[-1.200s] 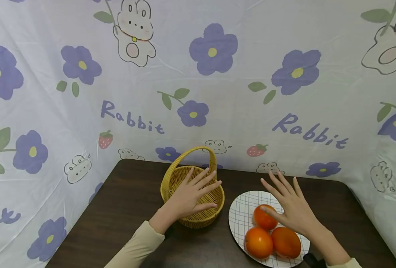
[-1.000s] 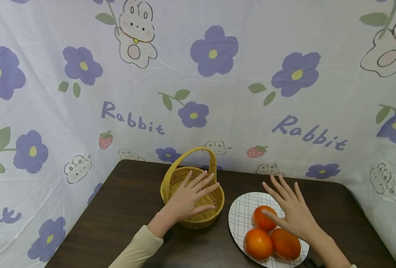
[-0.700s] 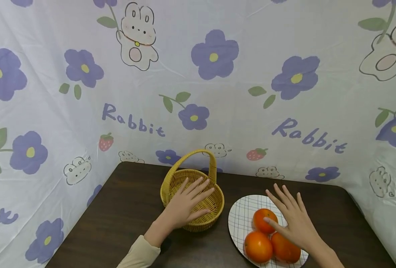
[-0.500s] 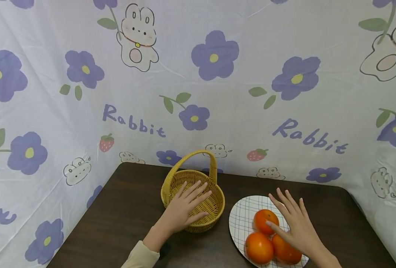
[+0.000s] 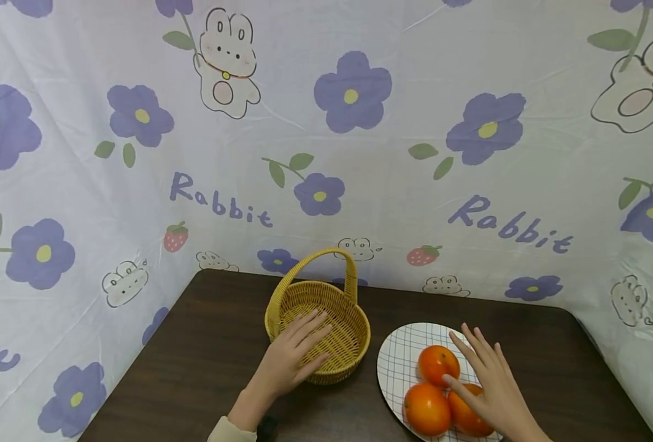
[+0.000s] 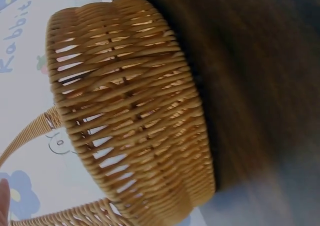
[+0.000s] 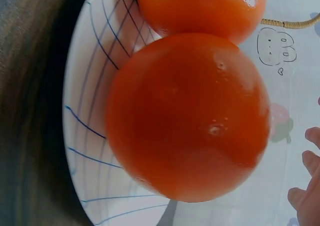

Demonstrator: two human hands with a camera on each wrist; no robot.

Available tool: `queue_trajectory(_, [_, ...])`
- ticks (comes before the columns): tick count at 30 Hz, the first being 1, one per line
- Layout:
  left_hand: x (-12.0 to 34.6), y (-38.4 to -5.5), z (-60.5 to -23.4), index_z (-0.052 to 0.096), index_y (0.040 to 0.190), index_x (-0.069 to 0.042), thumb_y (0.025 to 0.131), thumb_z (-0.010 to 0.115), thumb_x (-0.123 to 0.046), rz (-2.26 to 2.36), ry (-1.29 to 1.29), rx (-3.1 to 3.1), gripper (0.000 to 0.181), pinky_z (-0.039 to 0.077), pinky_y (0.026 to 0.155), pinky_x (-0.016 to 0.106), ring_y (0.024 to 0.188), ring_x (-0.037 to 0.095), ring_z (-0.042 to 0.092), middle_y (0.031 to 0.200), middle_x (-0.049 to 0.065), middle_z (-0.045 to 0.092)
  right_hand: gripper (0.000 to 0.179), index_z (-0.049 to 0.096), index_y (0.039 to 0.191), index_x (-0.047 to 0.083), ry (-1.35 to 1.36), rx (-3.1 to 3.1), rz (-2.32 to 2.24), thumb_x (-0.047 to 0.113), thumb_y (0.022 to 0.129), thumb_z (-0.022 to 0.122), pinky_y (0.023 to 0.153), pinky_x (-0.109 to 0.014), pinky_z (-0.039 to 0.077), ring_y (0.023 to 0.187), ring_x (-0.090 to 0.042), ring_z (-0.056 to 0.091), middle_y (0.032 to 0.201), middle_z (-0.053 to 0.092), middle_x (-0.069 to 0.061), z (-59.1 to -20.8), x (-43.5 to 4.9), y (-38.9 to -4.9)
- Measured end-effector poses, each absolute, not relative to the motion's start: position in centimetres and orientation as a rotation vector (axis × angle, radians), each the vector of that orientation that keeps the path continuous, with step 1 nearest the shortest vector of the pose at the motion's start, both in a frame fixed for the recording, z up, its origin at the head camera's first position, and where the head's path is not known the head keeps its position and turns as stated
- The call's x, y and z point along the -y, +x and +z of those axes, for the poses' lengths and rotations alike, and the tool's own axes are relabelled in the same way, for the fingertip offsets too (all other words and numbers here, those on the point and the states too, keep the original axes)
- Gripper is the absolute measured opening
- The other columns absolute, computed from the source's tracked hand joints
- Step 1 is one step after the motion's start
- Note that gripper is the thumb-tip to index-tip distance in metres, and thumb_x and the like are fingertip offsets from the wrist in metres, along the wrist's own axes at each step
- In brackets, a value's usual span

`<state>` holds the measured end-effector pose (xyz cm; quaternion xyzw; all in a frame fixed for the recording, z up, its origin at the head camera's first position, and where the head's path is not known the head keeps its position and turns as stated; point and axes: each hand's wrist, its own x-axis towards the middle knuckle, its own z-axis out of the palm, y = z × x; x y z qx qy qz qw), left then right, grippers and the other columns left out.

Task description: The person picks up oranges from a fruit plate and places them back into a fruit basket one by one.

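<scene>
My left hand [image 5: 290, 359] is spread above the near left side of a yellow wicker basket [image 5: 354, 334], holding nothing. The basket has a tall arched handle [image 5: 315, 253], and its visible inside holds no fruit. Over the right part of a white plate [image 5: 395, 356] with blue grid lines, my right hand [image 5: 492, 383] hovers with fingers extended. Three orange fruits, perhaps oranges, lie on the plate: a far one [image 5: 438, 364], a near left one [image 5: 427, 409] and a near right one [image 5: 467, 412] partly hidden by that hand. The right wrist view shows one orange fruit [image 7: 187, 118] close up.
Basket and plate stand side by side on a dark brown wooden table [image 5: 194, 356]. Behind them and along both sides hangs a white cloth [image 5: 382, 184] printed with purple flowers, rabbits and strawberries.
Both hands have drawn back toward the person, the left one sliding off the basket's middle toward its near left rim. The head view has tilted up slightly. Basket, plate and fruits stay put.
</scene>
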<state>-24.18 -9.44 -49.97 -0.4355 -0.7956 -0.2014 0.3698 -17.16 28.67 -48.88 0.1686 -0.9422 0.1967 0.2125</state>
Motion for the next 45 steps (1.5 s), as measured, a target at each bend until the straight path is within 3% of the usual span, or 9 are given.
queue_trajectory(7, [10.3, -23.9, -50.8, 0.054, 0.13, -0.01, 0.084, 0.068, -0.024, -0.6, -1.079, 1.954, 0.051, 0.04, 0.1, 0.039, 0.122, 0.03, 0.049, 0.136, 0.009, 0.05, 0.072, 0.035, 0.145, 0.022, 0.425, 2.638, 0.596, 0.037, 0.083, 0.068, 0.107, -0.063, 0.006, 0.14, -0.036, 0.016, 0.152, 0.025, -0.011, -49.5, -28.7, -16.6])
queue_trajectory(14, [11.3, -23.1, -51.5, 0.057, 0.126, -0.007, 0.092, 0.059, -0.026, -0.661, -1.05, 1.933, 0.039, 0.04, 0.099, 0.03, 0.117, 0.028, 0.053, 0.128, 0.011, 0.055, 0.072, 0.037, 0.144, 0.018, 0.39, 2.653, 0.678, 0.033, 0.082, 0.07, 0.106, -0.064, 0.005, 0.138, -0.039, 0.021, 0.146, 0.033, -0.018, -50.6, -28.9, -16.0])
queue_trajectory(21, [12.2, -22.7, -52.0, 0.061, 0.121, -0.008, 0.089, 0.063, -0.02, -0.708, -0.995, 1.905, 0.034, 0.044, 0.09, 0.027, 0.105, 0.025, 0.058, 0.121, 0.008, 0.058, 0.069, 0.041, 0.141, 0.014, 0.331, 2.7, 0.715, 0.036, 0.082, 0.069, 0.104, -0.066, 0.009, 0.131, -0.045, 0.028, 0.145, 0.034, -0.02, -50.9, -29.2, -15.8])
queue_trajectory(27, [12.8, -22.4, -52.4, 0.065, 0.113, -0.009, 0.091, 0.06, -0.022, -0.737, -0.896, 1.885, 0.025, 0.046, 0.083, 0.026, 0.096, 0.022, 0.059, 0.11, 0.007, 0.063, 0.067, 0.044, 0.138, 0.012, 0.277, 2.753, 0.727, 0.041, 0.083, 0.066, 0.1, -0.067, 0.018, 0.128, -0.044, 0.032, 0.143, 0.037, -0.02, -51.2, -29.4, -15.4])
queue_trajectory(33, [13.8, -22.3, -53.0, 0.067, 0.101, -0.011, 0.082, 0.07, -0.016, -0.75, -0.745, 1.971, 0.02, 0.045, 0.081, 0.024, 0.092, 0.018, 0.059, 0.101, 0.001, 0.064, 0.064, 0.045, 0.138, 0.013, 0.2, 2.815, 0.757, 0.045, 0.085, 0.062, 0.086, -0.066, 0.037, 0.121, -0.04, 0.044, 0.141, 0.04, -0.015, -51.4, -29.4, -14.9])
queue_trajectory(38, [14.6, -22.0, -53.3, 0.066, 0.093, -0.016, 0.077, 0.074, -0.015, -0.764, -0.6, 2.06, 0.018, 0.042, 0.079, 0.018, 0.089, 0.01, 0.057, 0.095, -0.008, 0.062, 0.066, 0.041, 0.14, 0.017, 0.092, 2.911, 0.807, 0.053, 0.087, 0.055, 0.08, -0.063, 0.043, 0.117, -0.038, 0.048, 0.141, 0.039, -0.011, -51.3, -29.3, -14.5])
queue_trajectory(42, [15.2, -22.0, -53.6, 0.064, 0.098, -0.017, 0.082, 0.071, -0.025, -0.787, -0.485, 2.158, 0.02, 0.045, 0.079, 0.024, 0.091, 0.01, 0.056, 0.098, -0.009, 0.06, 0.066, 0.043, 0.139, 0.016, 0.105, 2.885, 0.82, 0.053, 0.086, 0.057, 0.08, -0.061, 0.044, 0.115, -0.038, 0.05, 0.139, 0.041, -0.012, -51.7, -29.5, -14.5])
queue_trajectory(45, [15.4, -22.3, -53.7, 0.061, 0.11, -0.013, 0.083, 0.069, -0.035, -0.804, -0.38, 2.278, 0.036, 0.048, 0.08, 0.035, 0.099, 0.014, 0.055, 0.107, -0.005, 0.059, 0.067, 0.043, 0.139, 0.016, 0.093, 2.891, 0.846, 0.053, 0.085, 0.058, 0.078, -0.059, 0.046, 0.111, -0.037, 0.052, 0.138, 0.041, -0.012, -51.9, -29.7, -14.5])
